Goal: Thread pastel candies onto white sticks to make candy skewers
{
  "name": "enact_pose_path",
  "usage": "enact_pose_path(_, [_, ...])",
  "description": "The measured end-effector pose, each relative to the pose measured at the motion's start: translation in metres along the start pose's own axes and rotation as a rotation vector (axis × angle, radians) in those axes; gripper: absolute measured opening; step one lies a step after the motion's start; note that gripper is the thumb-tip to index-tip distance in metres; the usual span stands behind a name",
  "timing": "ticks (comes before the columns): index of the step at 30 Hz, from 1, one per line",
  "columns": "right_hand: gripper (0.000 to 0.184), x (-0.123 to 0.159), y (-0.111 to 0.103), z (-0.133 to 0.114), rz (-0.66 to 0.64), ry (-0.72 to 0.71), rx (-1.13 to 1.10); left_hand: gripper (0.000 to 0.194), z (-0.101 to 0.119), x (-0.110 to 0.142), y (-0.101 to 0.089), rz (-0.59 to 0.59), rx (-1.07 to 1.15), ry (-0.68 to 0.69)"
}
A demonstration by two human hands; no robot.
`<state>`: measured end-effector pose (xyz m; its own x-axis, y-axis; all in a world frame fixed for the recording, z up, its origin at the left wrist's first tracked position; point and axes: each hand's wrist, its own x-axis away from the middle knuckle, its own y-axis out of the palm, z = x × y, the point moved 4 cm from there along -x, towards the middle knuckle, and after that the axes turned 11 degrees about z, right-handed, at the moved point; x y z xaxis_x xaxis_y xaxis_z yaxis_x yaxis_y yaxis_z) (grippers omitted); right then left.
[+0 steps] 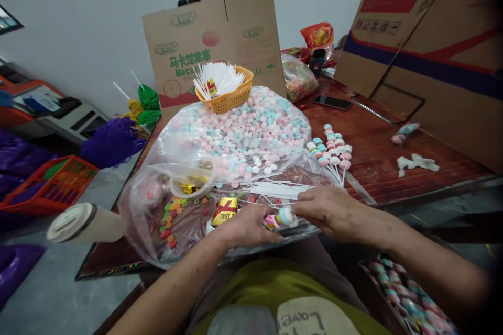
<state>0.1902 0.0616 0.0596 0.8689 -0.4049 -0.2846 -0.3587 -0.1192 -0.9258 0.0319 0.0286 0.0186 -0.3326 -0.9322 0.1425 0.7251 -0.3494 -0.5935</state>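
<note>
Near the table's front edge, my left hand (253,226) is closed round one end of a marshmallow skewer (283,216) with pink, yellow, white and pale blue pieces. The fingers of my right hand (332,212) pinch at its other end, where something clear like a wrapper shows; my hand partly hides it. Just behind lie white sticks (277,189). A stack of yellow and red packets (225,211) marked TWIST sits beside my left hand. Finished-looking skewers (333,149) rest together to the right. Small ring-shaped candies (168,222) lie on the plastic to the left.
A big clear bag (251,125) of pastel candies spreads over the table, with a yellow basket (231,100) of white paper sticks on it. Cardboard boxes (176,36) stand behind. A phone (333,102) lies right; a lidded cup (88,223) is left. Wrapped skewers (411,293) fill a box below right.
</note>
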Motion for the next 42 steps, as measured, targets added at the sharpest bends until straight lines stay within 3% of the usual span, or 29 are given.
enact_pose_path(4, [0.02, -0.007, 0.005, 0.004, -0.043, -0.027, -0.04, 0.031, -0.005, 0.005, 0.0, -0.04, 0.148, -0.073])
enact_pose_path(9, [0.021, -0.004, 0.001, 0.001, 0.119, -0.184, 0.043, 0.037, -0.011, 0.015, -0.014, -0.007, 0.071, -0.148])
enact_pose_path(11, [0.021, -0.001, 0.0, -0.002, 0.174, -0.207, 0.062, 0.032, -0.009, 0.016, -0.019, 0.07, -0.062, -0.134])
enact_pose_path(14, [0.023, 0.004, 0.0, -0.004, 0.204, -0.17, 0.078, 0.032, -0.002, 0.016, -0.025, 0.28, -0.399, -0.133])
enact_pose_path(16, [0.023, 0.007, 0.001, -0.007, 0.212, -0.147, 0.093, 0.036, 0.003, 0.014, -0.023, 0.31, -0.517, -0.147])
enact_pose_path(20, [0.018, 0.008, 0.008, -0.015, 0.182, -0.146, 0.156, 0.052, 0.008, 0.009, -0.005, 0.172, -0.49, -0.177])
enact_pose_path(23, [0.012, 0.006, 0.017, -0.014, 0.157, -0.115, 0.187, 0.088, 0.014, 0.007, 0.002, 0.071, -0.268, -0.108])
enact_pose_path(25, [0.013, 0.007, 0.019, -0.01, 0.174, -0.099, 0.156, 0.108, 0.016, 0.008, -0.004, 0.001, -0.071, -0.058])
enact_pose_path(27, [0.016, 0.011, 0.019, -0.003, 0.208, -0.086, 0.099, 0.112, 0.01, 0.012, -0.02, -0.023, 0.015, -0.06])
enact_pose_path(29, [0.019, 0.015, 0.018, 0.003, 0.252, -0.08, 0.037, 0.103, -0.005, 0.016, -0.035, -0.07, -0.077, -0.137])
enact_pose_path(31, [0.019, 0.017, 0.016, 0.006, 0.296, -0.104, -0.008, 0.076, -0.021, 0.022, -0.036, -0.239, -0.084, -0.221])
enact_pose_path(34, [0.018, 0.017, 0.013, 0.004, 0.38, -0.182, 0.002, 0.044, -0.033, 0.031, -0.017, -0.449, 0.286, -0.319])
enact_pose_path(37, [0.016, 0.015, 0.005, -0.002, 0.426, -0.269, 0.117, 0.044, -0.034, 0.033, -0.001, -0.452, 0.555, -0.415])
enact_pose_path(42, [0.013, 0.014, -0.015, -0.02, 0.478, -0.424, 0.378, 0.039, -0.024, 0.032, 0.005, -0.486, 0.497, -0.448])
